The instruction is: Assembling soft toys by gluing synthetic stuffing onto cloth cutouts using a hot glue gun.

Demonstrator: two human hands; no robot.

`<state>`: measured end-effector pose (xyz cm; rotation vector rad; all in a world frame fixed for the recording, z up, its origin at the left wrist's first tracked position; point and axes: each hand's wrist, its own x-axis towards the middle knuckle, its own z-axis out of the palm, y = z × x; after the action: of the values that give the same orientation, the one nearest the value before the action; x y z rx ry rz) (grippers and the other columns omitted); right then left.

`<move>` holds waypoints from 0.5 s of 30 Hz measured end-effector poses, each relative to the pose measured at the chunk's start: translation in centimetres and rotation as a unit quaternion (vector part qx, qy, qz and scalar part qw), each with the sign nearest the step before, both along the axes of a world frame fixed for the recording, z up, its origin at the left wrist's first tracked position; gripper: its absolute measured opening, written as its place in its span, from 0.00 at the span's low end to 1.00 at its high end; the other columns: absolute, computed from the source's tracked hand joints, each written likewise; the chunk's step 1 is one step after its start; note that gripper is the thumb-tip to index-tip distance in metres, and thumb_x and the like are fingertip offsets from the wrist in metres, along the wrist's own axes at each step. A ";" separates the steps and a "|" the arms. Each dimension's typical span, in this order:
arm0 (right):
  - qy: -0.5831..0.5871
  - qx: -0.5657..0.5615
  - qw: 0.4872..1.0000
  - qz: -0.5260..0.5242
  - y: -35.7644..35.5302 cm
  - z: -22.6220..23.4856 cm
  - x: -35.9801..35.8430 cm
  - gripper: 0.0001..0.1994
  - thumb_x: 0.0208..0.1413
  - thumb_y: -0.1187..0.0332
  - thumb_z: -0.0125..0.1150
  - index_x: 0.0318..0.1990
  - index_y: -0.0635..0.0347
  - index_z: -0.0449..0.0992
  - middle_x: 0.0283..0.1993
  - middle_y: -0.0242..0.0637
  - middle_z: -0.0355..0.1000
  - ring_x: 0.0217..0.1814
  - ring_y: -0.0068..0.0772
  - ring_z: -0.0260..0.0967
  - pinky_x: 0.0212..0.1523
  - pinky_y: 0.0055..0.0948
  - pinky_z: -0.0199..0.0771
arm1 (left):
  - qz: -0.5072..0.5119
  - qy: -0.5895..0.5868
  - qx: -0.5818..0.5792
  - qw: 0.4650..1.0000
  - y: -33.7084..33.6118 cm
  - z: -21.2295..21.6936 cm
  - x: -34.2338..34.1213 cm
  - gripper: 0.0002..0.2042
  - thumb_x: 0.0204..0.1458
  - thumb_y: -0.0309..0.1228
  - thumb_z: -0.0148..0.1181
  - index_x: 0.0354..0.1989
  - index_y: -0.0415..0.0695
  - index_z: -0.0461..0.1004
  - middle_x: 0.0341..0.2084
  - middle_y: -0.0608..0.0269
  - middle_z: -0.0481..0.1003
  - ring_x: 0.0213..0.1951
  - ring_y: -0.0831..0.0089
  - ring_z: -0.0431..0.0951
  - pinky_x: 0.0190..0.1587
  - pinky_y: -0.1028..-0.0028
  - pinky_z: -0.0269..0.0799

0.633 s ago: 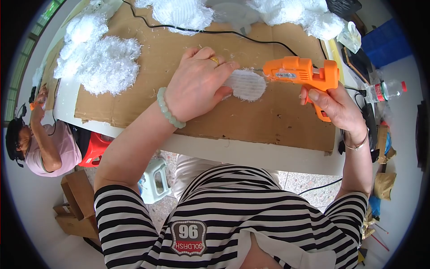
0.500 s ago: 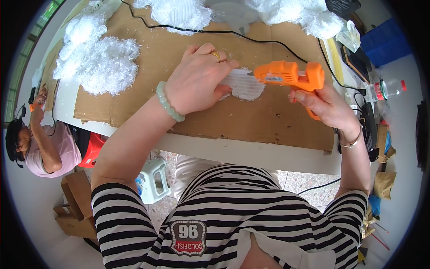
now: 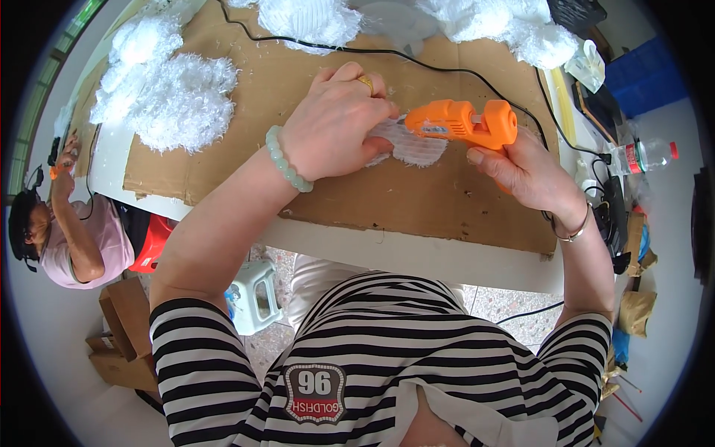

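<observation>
Clock positions taken from the ribbed white patch. White table (image 3: 410, 249): near edge at 6 o'clock. Cardboard sheet (image 3: 447, 205) on it, under the work. Fluffy white pile (image 3: 182, 104) at 9–10 o'clock, well apart. Right hand (image 3: 529, 175), 3–4 o'clock: wrapped round the grip of the orange glue gun (image 3: 462, 123); trigger finger hidden. Left hand (image 3: 339, 123), 9–10 o'clock: fingers curled, thumb apart from them at the patch's left end; pinching or only pressing, cannot tell. Gun body at 2 o'clock, nozzle pointing to 9, close by the left fingertips; contact with cloth unclear. Ribbed white patch (image 3: 421, 149): on the cardboard, between the hands.

Risks (judged): burnt fingertip if the nozzle slips leftward; patch dragged askew if left-hand hold is light; stray glue bonding patch to cardboard if the nozzle overruns the edge.
</observation>
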<state>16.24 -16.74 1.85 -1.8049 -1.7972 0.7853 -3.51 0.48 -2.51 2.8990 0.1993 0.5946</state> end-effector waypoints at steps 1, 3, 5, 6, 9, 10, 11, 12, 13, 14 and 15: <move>-0.001 -0.001 1.000 0.001 0.0 0.2 -0.1 0.12 0.58 0.64 0.54 0.41 0.64 0.67 0.24 0.28 0.60 0.22 0.20 0.55 0.24 0.22 0.58 | -0.002 -0.008 0.001 1.000 0.1 -0.1 0.0 0.14 0.34 0.34 0.68 0.33 0.48 0.79 0.32 0.69 0.72 0.40 0.66 0.67 0.48 0.65 0.59; -0.009 -0.034 0.999 -0.005 -0.1 0.6 -0.1 0.12 0.58 0.64 0.54 0.42 0.64 0.66 0.25 0.30 0.61 0.23 0.21 0.55 0.26 0.22 0.59 | -0.003 -0.015 0.000 1.000 0.1 -0.2 0.0 0.13 0.34 0.34 0.68 0.32 0.48 0.79 0.32 0.69 0.72 0.40 0.66 0.67 0.47 0.66 0.59; -0.024 -0.024 0.999 -0.005 -0.3 0.5 0.2 0.13 0.58 0.64 0.54 0.42 0.64 0.66 0.26 0.31 0.61 0.24 0.22 0.55 0.27 0.22 0.59 | -0.002 -0.018 -0.003 1.000 0.1 -0.2 0.0 0.13 0.34 0.34 0.69 0.31 0.48 0.79 0.31 0.69 0.72 0.40 0.66 0.67 0.47 0.65 0.59; -0.039 -0.013 0.999 -0.006 -0.4 0.4 0.3 0.13 0.58 0.64 0.54 0.42 0.64 0.66 0.26 0.31 0.61 0.25 0.22 0.56 0.27 0.23 0.60 | -0.001 -0.018 -0.004 1.000 0.2 -0.2 0.0 0.13 0.34 0.34 0.69 0.31 0.48 0.79 0.31 0.69 0.72 0.40 0.66 0.67 0.47 0.65 0.59; -0.008 -0.057 0.998 -0.027 -0.7 0.9 0.4 0.13 0.57 0.64 0.54 0.43 0.65 0.66 0.27 0.32 0.61 0.26 0.23 0.56 0.28 0.23 0.61 | -0.001 -0.024 -0.004 1.000 0.2 -0.3 0.0 0.12 0.33 0.34 0.69 0.30 0.48 0.79 0.32 0.69 0.72 0.40 0.66 0.67 0.47 0.65 0.59; -0.009 -0.058 0.998 -0.027 -0.8 0.9 0.5 0.13 0.57 0.64 0.54 0.43 0.65 0.66 0.27 0.32 0.61 0.26 0.23 0.56 0.28 0.23 0.61 | -0.001 -0.023 -0.003 1.000 0.2 -0.3 0.0 0.12 0.33 0.34 0.69 0.30 0.48 0.79 0.32 0.69 0.72 0.40 0.66 0.67 0.47 0.66 0.59; -0.019 -0.042 0.999 -0.023 -1.0 0.8 0.6 0.13 0.57 0.64 0.55 0.42 0.65 0.67 0.27 0.31 0.61 0.26 0.22 0.56 0.28 0.23 0.61 | 0.000 -0.022 -0.002 1.000 0.2 -0.3 0.0 0.12 0.33 0.34 0.69 0.30 0.48 0.79 0.32 0.69 0.72 0.40 0.66 0.67 0.47 0.66 0.59; -0.030 -0.026 0.999 -0.020 -1.1 0.8 0.7 0.13 0.57 0.64 0.55 0.42 0.65 0.67 0.27 0.31 0.62 0.26 0.22 0.57 0.28 0.23 0.61 | -0.001 -0.022 -0.003 1.000 0.2 -0.3 0.0 0.12 0.33 0.34 0.69 0.30 0.48 0.79 0.32 0.69 0.72 0.40 0.66 0.67 0.47 0.66 0.59; -0.031 -0.027 0.999 -0.021 -1.2 0.8 0.8 0.13 0.57 0.64 0.55 0.42 0.65 0.67 0.27 0.31 0.62 0.26 0.22 0.57 0.28 0.23 0.61 | -0.001 -0.025 -0.001 1.000 0.1 -0.2 -0.1 0.12 0.33 0.34 0.69 0.30 0.49 0.79 0.32 0.69 0.72 0.40 0.66 0.67 0.47 0.66 0.59; -0.028 -0.023 0.999 -0.025 -1.4 0.9 0.8 0.13 0.57 0.63 0.54 0.39 0.65 0.67 0.24 0.36 0.62 0.25 0.30 0.58 0.28 0.28 0.61 | -0.001 -0.027 0.002 1.000 0.1 -0.2 -0.1 0.12 0.33 0.34 0.69 0.30 0.49 0.79 0.32 0.69 0.72 0.40 0.66 0.67 0.46 0.66 0.59; -0.025 -0.020 0.999 -0.029 -1.5 1.0 0.8 0.14 0.57 0.61 0.54 0.37 0.66 0.67 0.20 0.40 0.62 0.23 0.38 0.59 0.28 0.33 0.62 | -0.002 -0.028 0.002 1.000 0.1 -0.3 -0.1 0.12 0.33 0.34 0.69 0.30 0.49 0.79 0.32 0.69 0.72 0.40 0.66 0.67 0.46 0.66 0.59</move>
<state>17.03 -18.25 2.84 -1.9094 -1.7638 0.7645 -3.60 0.61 -2.80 2.8811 0.1855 0.6754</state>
